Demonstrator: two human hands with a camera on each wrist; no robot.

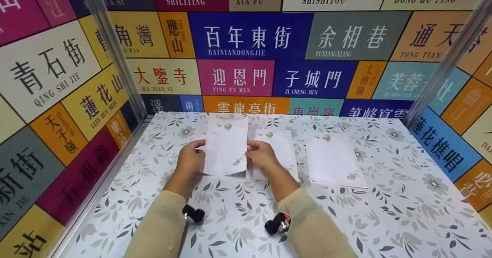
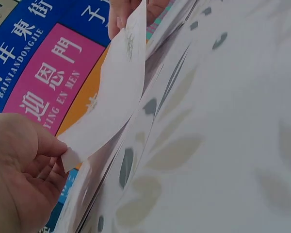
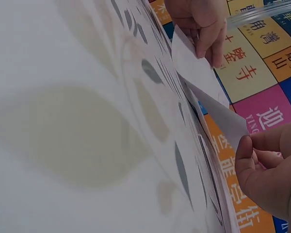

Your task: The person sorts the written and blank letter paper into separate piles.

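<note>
A sheet of paper [image 1: 226, 150] with a pale floral print is held up between both hands, tilted over the table. My left hand [image 1: 189, 158] pinches its left edge between thumb and fingers; the left wrist view shows that hand [image 2: 24, 170] at one corner of the bowed sheet [image 2: 111, 92]. On the opposite edge, my right hand [image 1: 264, 157] pinches the paper, and in the right wrist view thumb and forefinger of that hand [image 3: 271, 165] grip a corner. A second printed sheet [image 1: 284, 150] lies on the table, partly behind the right hand.
Farther right lies a stack of matching sheets [image 1: 332, 160]. A leaf-patterned cloth [image 1: 230, 219] covers the table. Panels with large lettering [image 1: 251, 35] stand behind and at both sides, with clear corner posts [image 1: 115, 50]. A small black device [image 1: 195, 213] sits at each wrist.
</note>
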